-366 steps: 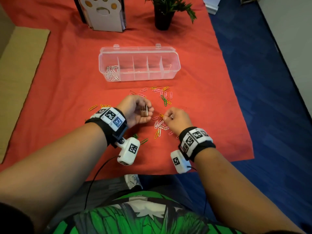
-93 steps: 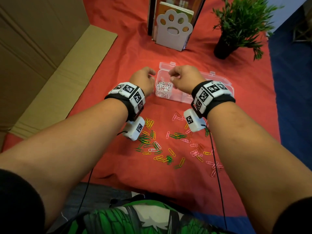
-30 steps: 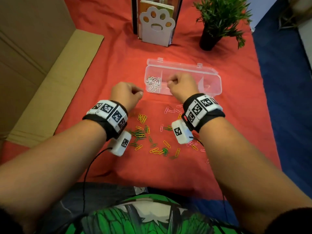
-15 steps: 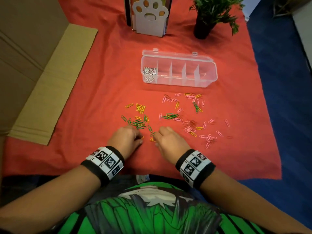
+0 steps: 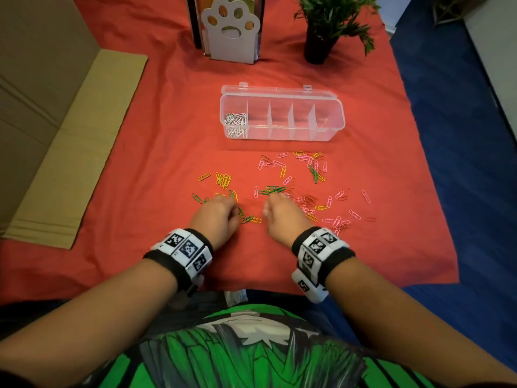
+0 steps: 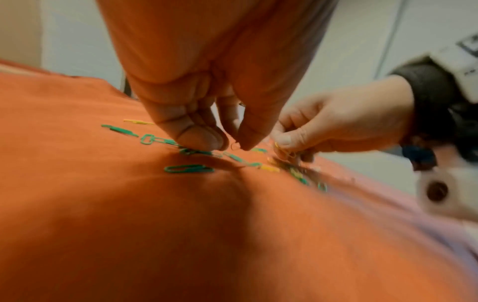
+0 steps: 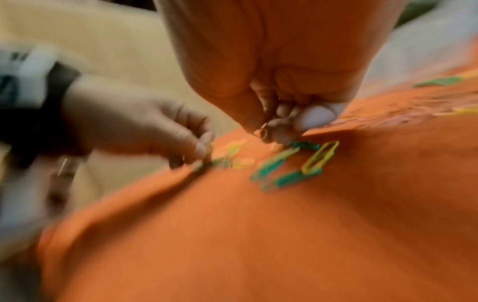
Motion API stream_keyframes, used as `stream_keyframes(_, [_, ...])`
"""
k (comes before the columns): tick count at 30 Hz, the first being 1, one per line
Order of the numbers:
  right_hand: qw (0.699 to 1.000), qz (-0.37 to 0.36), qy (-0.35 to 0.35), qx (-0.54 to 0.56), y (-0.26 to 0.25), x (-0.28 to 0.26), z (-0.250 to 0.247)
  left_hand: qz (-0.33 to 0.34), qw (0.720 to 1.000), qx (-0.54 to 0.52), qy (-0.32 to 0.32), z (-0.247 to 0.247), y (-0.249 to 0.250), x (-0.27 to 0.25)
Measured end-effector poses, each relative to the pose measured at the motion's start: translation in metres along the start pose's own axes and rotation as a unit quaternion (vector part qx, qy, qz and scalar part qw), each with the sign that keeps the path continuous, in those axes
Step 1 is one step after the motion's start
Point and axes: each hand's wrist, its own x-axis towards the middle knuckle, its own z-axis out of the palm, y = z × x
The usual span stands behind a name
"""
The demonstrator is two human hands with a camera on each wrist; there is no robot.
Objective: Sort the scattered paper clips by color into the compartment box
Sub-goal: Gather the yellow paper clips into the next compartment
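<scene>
Potted plant behind compartment box

From the head view, both hands' fingers curl out of sight; right wrist view blurs the paper clips.

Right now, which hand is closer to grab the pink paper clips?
The right hand, probably. The pink paper clips lie scattered beside and beyond it on the red cloth. The left hand sits among green and yellow clips, farther away.
</scene>
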Motion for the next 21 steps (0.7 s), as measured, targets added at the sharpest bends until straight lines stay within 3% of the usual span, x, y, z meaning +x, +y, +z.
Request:
stream_keyframes(2, [0.986, 0.070, 0.011, 0.152, 0.006, 0.003, -0.010, -0.037, 0.993, -0.107, 0.031, -0.007, 0.001, 0.006])
stream_keyframes(5, [0.908, 0.150, -0.003, 0.391, 0.012, 0.005, -0.022, -0.149, 0.953, -0.262, 0.013, -0.020, -0.001, 0.021])
stream_keyframes(7, [0.852, 0.176, -0.016, 0.493, 0.013, 0.005, -0.027, -0.231, 0.879, -0.418, 0.017, -0.030, 0.000, 0.029])
stream_keyframes(8, [0.842, 0.182, -0.023, 0.507, 0.013, 0.005, -0.027, -0.261, 0.837, -0.481, 0.026, -0.036, 0.000, 0.032])
stream_keyframes(9, [0.851, 0.185, -0.029, 0.491, 0.013, 0.006, -0.026, -0.281, 0.805, -0.521, 0.037, -0.043, 0.000, 0.035])
stream_keyframes(10, [0.879, 0.178, -0.031, 0.441, 0.013, 0.007, -0.024, -0.295, 0.783, -0.545, 0.048, -0.048, -0.002, 0.038])
stream_keyframes(12, [0.955, 0.145, -0.021, 0.259, 0.013, 0.008, -0.020, -0.314, 0.766, -0.557, 0.065, -0.052, -0.010, 0.046])
stream_keyframes(13, [0.980, 0.121, -0.007, 0.161, 0.013, 0.009, -0.018, -0.315, 0.780, -0.535, 0.074, -0.053, -0.016, 0.051])
stream_keyframes(14, [0.992, 0.103, 0.004, 0.076, 0.010, 0.008, -0.016, -0.306, 0.820, -0.477, 0.086, -0.053, -0.021, 0.056])
stream_keyframes(16, [0.996, 0.061, 0.028, -0.058, 0.006, 0.007, -0.010, -0.259, 0.924, -0.263, 0.097, -0.051, -0.030, 0.063])
stream_keyframes(17, [0.992, 0.041, 0.031, -0.118, 0.004, 0.006, -0.006, -0.235, 0.953, -0.159, 0.109, -0.049, -0.032, 0.064])
stream_keyframes(19, [0.977, -0.003, 0.042, -0.207, -0.004, 0.004, 0.000, -0.201, 0.971, -0.029, 0.125, -0.044, -0.034, 0.064])
stream_keyframes(21, [0.969, -0.031, 0.031, -0.244, -0.010, 0.004, 0.002, -0.184, 0.973, 0.004, 0.137, -0.041, -0.032, 0.065])
